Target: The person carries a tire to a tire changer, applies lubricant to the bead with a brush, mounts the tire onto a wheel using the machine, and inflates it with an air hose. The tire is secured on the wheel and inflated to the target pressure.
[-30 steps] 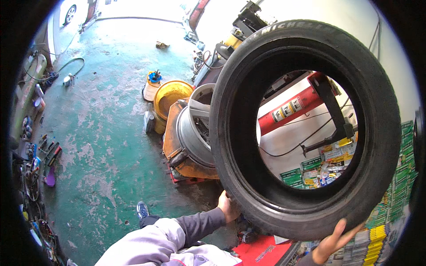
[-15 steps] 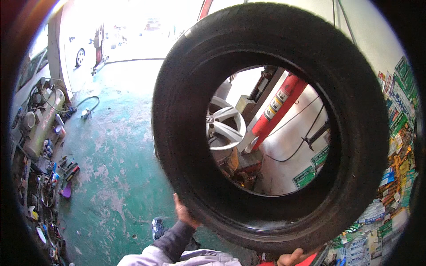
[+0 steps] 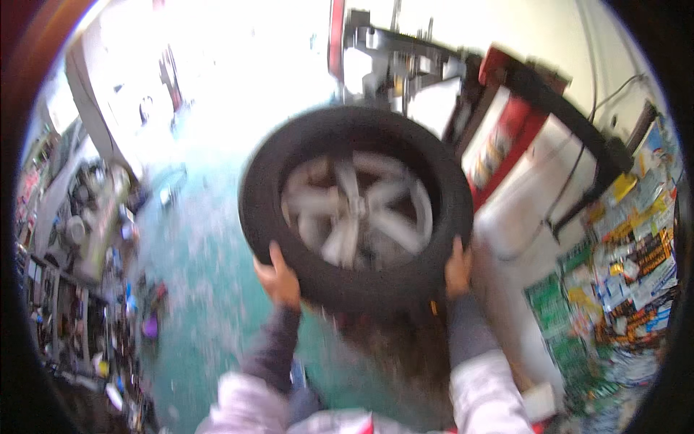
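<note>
A black car tyre is held out in front of me between both hands. My left hand grips its near left edge, thumb lying up on the sidewall. On the near right edge my right hand has hold of it the same way; the fingers of both hands are hidden beneath the rubber. Through the tyre's opening a silver spoked alloy wheel shows, blurred by motion. Whether the tyre touches the wheel I cannot tell.
Beyond the tyre at the right stands a machine with a red column and a black arm. Colourful labels cover the right wall. An air compressor and cluttered tools line the left side of the worn green floor.
The tyre has moved away from me and tipped flatter, and now lies in line with the wheel. My right hand has shifted up to its right edge. My view has swung as well.
</note>
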### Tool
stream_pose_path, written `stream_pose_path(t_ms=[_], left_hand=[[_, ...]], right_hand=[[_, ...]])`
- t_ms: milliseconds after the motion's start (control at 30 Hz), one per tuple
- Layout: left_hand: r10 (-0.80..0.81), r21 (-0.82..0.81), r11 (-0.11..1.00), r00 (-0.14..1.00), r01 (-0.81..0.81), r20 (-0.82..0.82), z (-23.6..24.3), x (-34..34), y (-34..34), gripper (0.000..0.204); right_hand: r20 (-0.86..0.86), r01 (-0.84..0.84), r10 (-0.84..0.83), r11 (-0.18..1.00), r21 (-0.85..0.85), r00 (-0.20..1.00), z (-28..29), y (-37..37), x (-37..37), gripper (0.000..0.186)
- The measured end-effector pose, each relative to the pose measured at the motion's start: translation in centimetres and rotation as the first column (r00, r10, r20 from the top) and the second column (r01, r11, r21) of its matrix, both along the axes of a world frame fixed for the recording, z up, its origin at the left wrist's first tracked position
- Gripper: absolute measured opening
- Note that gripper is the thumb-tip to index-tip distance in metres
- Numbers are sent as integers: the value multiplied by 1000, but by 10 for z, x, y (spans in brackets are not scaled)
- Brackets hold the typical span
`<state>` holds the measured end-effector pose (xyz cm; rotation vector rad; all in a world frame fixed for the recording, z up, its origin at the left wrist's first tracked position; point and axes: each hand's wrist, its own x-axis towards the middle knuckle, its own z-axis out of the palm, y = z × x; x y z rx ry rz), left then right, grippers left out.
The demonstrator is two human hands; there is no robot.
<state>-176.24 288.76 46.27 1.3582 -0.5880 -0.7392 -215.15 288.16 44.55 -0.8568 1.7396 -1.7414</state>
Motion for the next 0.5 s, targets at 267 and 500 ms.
stream_pose_path(t_ms=[267, 500], left_hand=[[-6, 121, 992, 978, -20, 208, -22, 31, 1, 81], [-69, 137, 990, 932, 21, 355, -2, 81, -69, 76]], right_hand=[[0, 4, -4, 985, 171, 1000, -12, 9, -15, 83], [-324, 138, -101, 986, 91, 941, 5, -27, -27, 82]])
